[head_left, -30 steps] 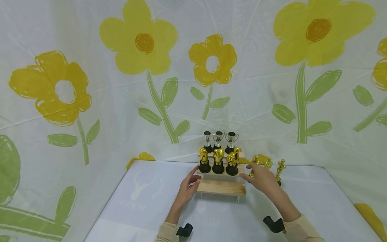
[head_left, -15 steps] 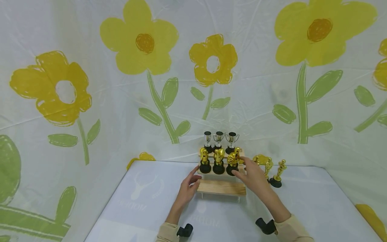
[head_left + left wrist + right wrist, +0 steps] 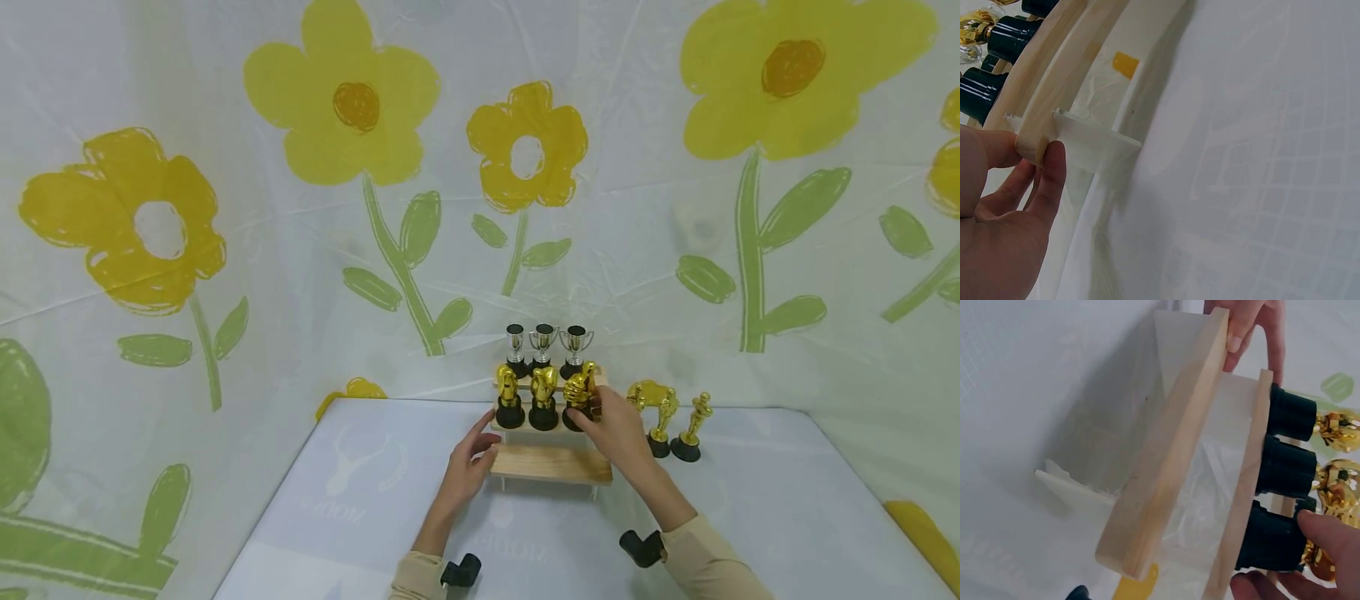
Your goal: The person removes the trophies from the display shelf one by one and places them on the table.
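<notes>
A tiered wooden display stand (image 3: 551,463) stands on the table. Its lowest board is bare. My left hand (image 3: 465,473) pinches this board's left end between thumb and fingers, as the left wrist view shows at the board end (image 3: 1038,128). On the middle tier, three gold trophies with black bases stand in a row. At the right end of that row, my right hand (image 3: 621,429) holds a gold thumbs-up trophy (image 3: 577,387), thumb and fingers round its black base (image 3: 1270,540). The other two gold trophies (image 3: 543,387) stand upright to its left.
Silver trophy cups (image 3: 542,337) line the top tier behind. To the right of the stand, several gold figurine trophies (image 3: 696,421) stand on the white-covered table (image 3: 337,500). A curtain with flower prints (image 3: 637,250) hangs behind the table's back edge.
My right hand has moved left from beside the figurine trophies to the thumbs-up trophy, and its fingers have closed round the base. The left hand has stayed at the board's end.
</notes>
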`<state>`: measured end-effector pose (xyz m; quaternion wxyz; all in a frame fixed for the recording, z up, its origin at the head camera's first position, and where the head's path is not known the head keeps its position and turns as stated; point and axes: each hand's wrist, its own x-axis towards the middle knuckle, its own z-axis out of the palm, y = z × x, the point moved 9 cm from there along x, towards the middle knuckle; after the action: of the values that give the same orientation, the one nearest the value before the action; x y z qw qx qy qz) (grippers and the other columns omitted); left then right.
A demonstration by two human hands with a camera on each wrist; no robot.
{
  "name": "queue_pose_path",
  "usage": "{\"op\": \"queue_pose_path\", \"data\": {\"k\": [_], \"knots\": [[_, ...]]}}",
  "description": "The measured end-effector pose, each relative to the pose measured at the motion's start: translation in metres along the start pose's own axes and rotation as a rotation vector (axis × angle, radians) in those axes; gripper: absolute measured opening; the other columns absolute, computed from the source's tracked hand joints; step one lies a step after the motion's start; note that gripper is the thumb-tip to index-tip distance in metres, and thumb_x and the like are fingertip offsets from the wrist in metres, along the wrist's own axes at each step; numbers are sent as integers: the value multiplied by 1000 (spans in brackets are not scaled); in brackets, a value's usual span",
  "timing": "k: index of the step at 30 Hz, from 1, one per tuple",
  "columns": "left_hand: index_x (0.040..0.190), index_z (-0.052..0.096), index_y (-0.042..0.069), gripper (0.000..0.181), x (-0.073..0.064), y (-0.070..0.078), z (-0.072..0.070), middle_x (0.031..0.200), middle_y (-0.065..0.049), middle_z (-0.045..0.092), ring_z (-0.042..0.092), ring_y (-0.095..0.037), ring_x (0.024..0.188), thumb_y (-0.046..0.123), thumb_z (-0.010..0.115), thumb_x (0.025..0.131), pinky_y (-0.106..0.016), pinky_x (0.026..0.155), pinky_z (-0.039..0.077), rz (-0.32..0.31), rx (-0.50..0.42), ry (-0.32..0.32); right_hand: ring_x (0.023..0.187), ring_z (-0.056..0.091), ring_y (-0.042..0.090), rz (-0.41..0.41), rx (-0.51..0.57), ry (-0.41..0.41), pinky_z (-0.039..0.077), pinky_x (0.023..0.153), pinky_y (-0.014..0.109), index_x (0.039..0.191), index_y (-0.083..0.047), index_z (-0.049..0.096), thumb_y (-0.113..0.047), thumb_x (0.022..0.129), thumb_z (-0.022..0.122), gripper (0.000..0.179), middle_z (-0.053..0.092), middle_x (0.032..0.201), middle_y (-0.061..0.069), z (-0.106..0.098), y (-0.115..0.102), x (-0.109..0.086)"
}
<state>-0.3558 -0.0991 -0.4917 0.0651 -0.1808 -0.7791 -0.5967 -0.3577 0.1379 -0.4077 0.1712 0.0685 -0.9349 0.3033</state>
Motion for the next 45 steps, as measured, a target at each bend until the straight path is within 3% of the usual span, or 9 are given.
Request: {"op": "queue_pose_path", "data": {"k": [7, 16, 24, 28, 38, 45], "knots": [[149, 40, 4, 56, -3, 20, -2, 116, -34, 62, 62, -47, 110, -5, 53, 95, -33, 85, 54, 6, -6, -27, 75, 65, 24, -2, 13, 44, 51, 63, 39, 98, -3, 65, -34, 85, 76, 35, 70, 88, 12, 2, 4, 1], [148, 40, 3, 56, -4, 19, -3, 115, -34, 63, 63, -47, 109, -6, 54, 94, -34, 85, 55, 23, -3, -15, 81, 69, 31, -29, 0, 54, 56, 69, 45, 107, 2, 65, -35, 87, 74, 43, 73, 94, 17, 0, 5, -3], [149, 39, 5, 56, -3, 18, -2, 116, -35, 62, 62, -47, 111, -4, 53, 96, -40, 86, 54, 12, -4, -26, 69, 67, 26, -57, -31, 75, 54, 61, 39, 108, 4, 64, -34, 86, 75, 45, 70, 84, 14, -5, 5, -7], [150, 38, 5, 56, -3, 18, -2, 117, -35, 62, 62, -47, 111, -4, 53, 96, -40, 87, 54, 15, 1, -29, 76, 70, 30, -53, -20, 78, 57, 65, 41, 112, 4, 63, -33, 86, 75, 47, 72, 88, 16, -7, 8, -11], [149, 39, 4, 57, -4, 19, -2, 115, -34, 63, 63, -45, 109, -6, 52, 95, -34, 82, 54, 4, 4, -24, 83, 71, 31, -85, 57, 133, 59, 65, 36, 96, -4, 65, -26, 85, 77, 27, 72, 90, 16, -10, 12, -23], [149, 39, 4, 57, -4, 18, -3, 115, -34, 63, 63, -45, 109, -6, 52, 95, -31, 83, 54, 6, -4, -20, 85, 72, 33, -49, 30, 150, 59, 67, 41, 97, -2, 69, -30, 83, 78, 33, 74, 93, 19, -11, 19, -28]]}}
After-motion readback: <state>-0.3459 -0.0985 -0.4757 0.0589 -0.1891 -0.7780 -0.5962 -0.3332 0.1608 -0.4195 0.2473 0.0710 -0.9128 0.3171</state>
